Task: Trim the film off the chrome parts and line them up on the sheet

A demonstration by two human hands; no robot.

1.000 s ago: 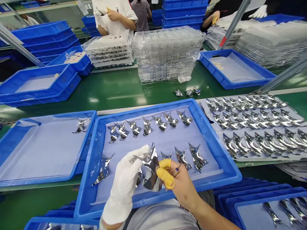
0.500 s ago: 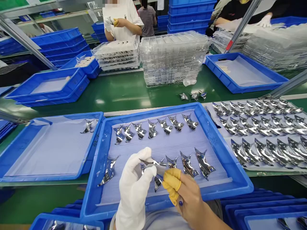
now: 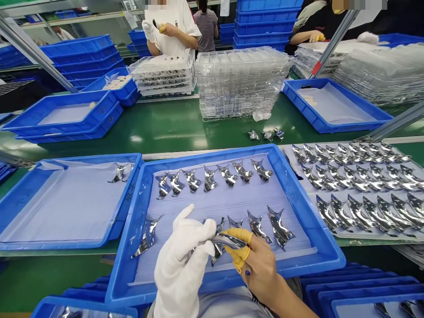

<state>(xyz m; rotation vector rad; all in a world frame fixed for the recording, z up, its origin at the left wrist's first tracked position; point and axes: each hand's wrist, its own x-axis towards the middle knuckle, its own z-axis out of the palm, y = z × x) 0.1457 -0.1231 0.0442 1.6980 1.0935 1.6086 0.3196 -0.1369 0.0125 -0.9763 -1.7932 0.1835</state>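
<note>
Between my two hands is a shiny curved chrome piece [image 3: 230, 240], held above the front of a blue tray [image 3: 127, 247]. My left hand [image 3: 182, 260], in a white glove, pinches its left end between thumb and forefinger. Yellow finger covers are on my right hand [image 3: 255, 260], which grips the right end. Lying on the tray's white liner are a back row of similar chrome pieces [image 3: 210, 179] and a front row with one at the left [image 3: 148, 236] and others at the right [image 3: 280, 227]. My hands partly hide the middle ones.
Another blue tray [image 3: 66, 243] at left has chrome pieces in its far corner. Rows of chrome pieces [image 3: 361, 210] lie at right. Beyond stand stacked clear plastic trays [image 3: 243, 84], three small chrome pieces [image 3: 266, 134] and a co-worker [image 3: 174, 31]. A metal post [image 3: 334, 39] slants at right.
The chrome piece has turned in my hands and now shows its shiny side, slanting down to the right. My left hand has shifted slightly left and its fingers have moved.
</note>
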